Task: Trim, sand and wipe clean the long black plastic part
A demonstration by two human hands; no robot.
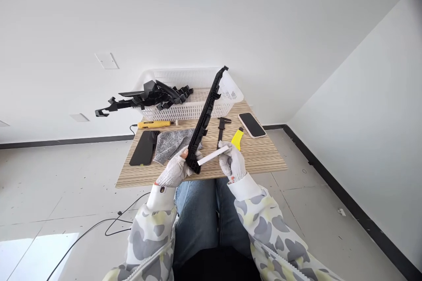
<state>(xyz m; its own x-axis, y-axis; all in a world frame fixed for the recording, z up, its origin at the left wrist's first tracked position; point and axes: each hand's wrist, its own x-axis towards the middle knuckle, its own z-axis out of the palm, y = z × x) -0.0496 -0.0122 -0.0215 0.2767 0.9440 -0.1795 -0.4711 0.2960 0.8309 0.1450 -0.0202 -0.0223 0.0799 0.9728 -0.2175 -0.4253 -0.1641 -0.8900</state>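
My left hand (174, 168), in a pale knit glove with the thumb tip bare, grips the lower end of a long black plastic trim part (206, 116). The part slants up and to the right, over the front of the basket. My right hand (232, 161), gloved too, is closed on a flat white stick (212, 156). The stick's left end is at the lower end of the black part; whether they touch I cannot tell. Beyond the right hand lie a black caliper (221, 129) and a yellow-handled tool (237, 138).
A white plastic basket (227, 107) stands at the table's back, holding several black plastic parts (158, 94) that overhang its left side. On the wooden table (263, 158) lie a grey cloth (173, 142), a yellow corded tool (154, 124), a black phone (144, 148) and a white-edged phone (252, 124).
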